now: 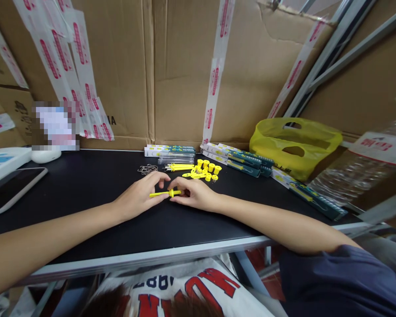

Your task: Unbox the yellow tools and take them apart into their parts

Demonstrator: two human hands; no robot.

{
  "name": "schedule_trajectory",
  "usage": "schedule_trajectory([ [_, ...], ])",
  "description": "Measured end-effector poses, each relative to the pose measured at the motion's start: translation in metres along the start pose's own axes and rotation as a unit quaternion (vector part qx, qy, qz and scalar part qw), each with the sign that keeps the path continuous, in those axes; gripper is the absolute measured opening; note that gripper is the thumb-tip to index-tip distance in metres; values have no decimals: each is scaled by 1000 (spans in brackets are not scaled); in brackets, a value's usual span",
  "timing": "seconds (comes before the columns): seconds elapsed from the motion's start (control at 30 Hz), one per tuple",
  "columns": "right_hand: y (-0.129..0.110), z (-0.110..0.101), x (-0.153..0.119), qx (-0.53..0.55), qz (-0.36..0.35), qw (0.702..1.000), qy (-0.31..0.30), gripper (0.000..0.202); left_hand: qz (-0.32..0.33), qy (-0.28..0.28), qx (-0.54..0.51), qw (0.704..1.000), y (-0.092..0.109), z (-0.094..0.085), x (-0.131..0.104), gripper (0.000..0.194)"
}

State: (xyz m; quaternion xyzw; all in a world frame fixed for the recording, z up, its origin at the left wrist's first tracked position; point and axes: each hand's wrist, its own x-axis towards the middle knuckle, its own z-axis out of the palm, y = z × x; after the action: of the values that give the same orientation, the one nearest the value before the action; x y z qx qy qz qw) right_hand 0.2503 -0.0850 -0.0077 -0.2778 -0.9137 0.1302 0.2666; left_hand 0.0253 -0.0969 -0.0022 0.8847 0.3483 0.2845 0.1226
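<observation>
Between my two hands a slim yellow plastic rod [159, 193] with a wider collar lies level, just above the black tabletop. My left hand [139, 193] pinches its left part, thumb along the rod and index finger curled over. At the collar, my right hand [195, 193] has thumb and fingertips closed on the right part; the rod's far right end is hidden by the fingers. Just beyond are bent metal hooks [148, 169], a bundle of yellow rods [181, 167] and several yellow plastic caps [211, 167].
Behind the parts lie clear tubes [176, 160] and printed slim boxes [170, 150], with more boxes [237, 158] to the right. A yellow plastic bag [293, 145] and a large clear bottle [356, 163] stand right. A phone [16, 189] lies left. Cardboard [178, 88] walls the back.
</observation>
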Motion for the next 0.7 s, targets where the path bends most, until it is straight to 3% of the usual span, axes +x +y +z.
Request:
schedule_trajectory([
  [0.23, 3, -11, 4, -15, -20, 1000, 11, 27, -12, -15, 21, 1000, 0, -4, 1, 27],
  [0.4, 9, -36, 7, -60, -40, 997, 36, 18, 15, -9, 41, 999, 1, -6, -1, 24],
  [0.57, 30, -82, 7, -160, 23, 985, 68, 14, 31, -15, 72, 997, 0, -6, -2, 27],
  [0.7, 46, -106, 2, -288, 101, 952, 17, 20, 50, -21, 99, 994, 2, -6, -3, 30],
])
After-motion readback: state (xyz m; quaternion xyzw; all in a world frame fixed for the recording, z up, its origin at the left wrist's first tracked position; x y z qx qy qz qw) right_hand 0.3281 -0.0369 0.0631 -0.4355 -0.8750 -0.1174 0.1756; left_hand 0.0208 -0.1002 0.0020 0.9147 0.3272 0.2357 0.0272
